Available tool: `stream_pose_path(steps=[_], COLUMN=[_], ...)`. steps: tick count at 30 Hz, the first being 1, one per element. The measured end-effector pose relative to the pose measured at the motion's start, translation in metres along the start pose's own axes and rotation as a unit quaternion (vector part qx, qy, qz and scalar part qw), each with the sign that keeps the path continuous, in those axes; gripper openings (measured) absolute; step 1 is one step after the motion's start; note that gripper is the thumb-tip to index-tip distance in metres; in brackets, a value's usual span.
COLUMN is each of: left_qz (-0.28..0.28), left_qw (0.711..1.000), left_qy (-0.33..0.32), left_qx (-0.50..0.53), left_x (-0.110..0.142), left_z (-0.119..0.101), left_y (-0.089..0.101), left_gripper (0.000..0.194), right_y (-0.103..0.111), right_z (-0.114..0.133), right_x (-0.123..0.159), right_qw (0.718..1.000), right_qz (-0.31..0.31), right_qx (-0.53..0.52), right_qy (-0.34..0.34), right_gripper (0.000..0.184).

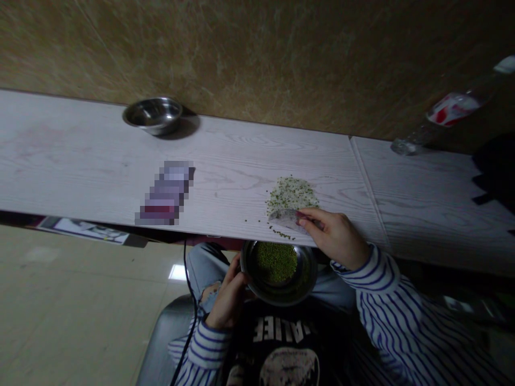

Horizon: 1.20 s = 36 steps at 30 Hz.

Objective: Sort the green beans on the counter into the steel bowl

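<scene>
From afar, I judge short, light strokes suit the green and white grains (293, 193) spread on the surface (229, 150), as my right grip (337, 236), angled over the near edge, fingers leftward, pinches a thin sheet (284, 219) beside them and my left grip (230, 297) clasps a bowl (309, 273) of green beans (277, 262) below.

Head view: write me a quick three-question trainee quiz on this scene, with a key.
1. True or false: the left hand holds the bowl of green grains.
2. Which hand pinches the thin flat piece beside the loose grains on the table?
3. Where does the plastic bottle stand? A: on the floor; B: on the table; C: inside a bowl.

Key: 1. True. 2. The right hand. 3. B.
</scene>
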<state>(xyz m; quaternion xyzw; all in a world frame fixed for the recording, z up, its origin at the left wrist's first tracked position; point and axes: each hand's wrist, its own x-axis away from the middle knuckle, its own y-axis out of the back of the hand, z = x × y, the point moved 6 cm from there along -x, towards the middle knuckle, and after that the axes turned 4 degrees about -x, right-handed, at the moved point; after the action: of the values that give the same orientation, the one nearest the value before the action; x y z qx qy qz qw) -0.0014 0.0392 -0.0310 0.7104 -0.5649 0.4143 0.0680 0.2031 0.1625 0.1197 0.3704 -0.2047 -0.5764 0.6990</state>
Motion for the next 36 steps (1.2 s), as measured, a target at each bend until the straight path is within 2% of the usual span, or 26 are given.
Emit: stream_pose_path(steps=[5, 9, 12, 16, 19, 23, 27, 36], left_qz=[0.012, 0.006, 0.003, -0.001, -0.015, -0.017, -0.008, 0.014], left_qw=[1.0, 1.0, 1.0, 0.999, 0.999, 0.999, 0.999, 0.999], left_qy=[-0.021, -0.024, -0.024, -0.035, -0.035, -0.042, -0.04, -0.034], left_qx=[-0.002, -0.003, 0.003, 0.009, 0.021, 0.027, 0.027, 0.032], left_x=[-0.001, -0.002, -0.001, 0.003, 0.007, 0.008, 0.005, 0.005], left_z=[-0.001, 0.0, 0.0, -0.002, -0.003, -0.003, -0.001, -0.002], left_y=[0.005, 0.012, 0.017, 0.021, 0.024, 0.025, 0.024, 0.011], left_gripper=[0.06, 0.065, 0.066, 0.066, 0.07, 0.067, 0.07, 0.067], right_y=[-0.004, -0.011, -0.026, -0.056, -0.076, -0.091, -0.093, -0.081], right_z=[0.005, 0.026, 0.055, 0.092, 0.105, 0.1, 0.088, 0.074], right_x=[-0.004, -0.022, -0.049, -0.091, -0.112, -0.12, -0.112, -0.096], right_qw=[1.0, 0.998, 0.989, 0.958, 0.927, 0.901, 0.883, 0.874], right_qz=[0.02, 0.055, 0.118, 0.247, 0.334, 0.4, 0.44, 0.456], right_qx=[-0.007, -0.015, -0.007, 0.0, 0.007, 0.013, -0.007, -0.034], right_qy=[-0.001, 0.027, 0.084, 0.148, 0.17, 0.168, 0.162, 0.163], right_gripper=[0.026, 0.027, 0.026, 0.027, 0.027, 0.026, 0.025, 0.021])
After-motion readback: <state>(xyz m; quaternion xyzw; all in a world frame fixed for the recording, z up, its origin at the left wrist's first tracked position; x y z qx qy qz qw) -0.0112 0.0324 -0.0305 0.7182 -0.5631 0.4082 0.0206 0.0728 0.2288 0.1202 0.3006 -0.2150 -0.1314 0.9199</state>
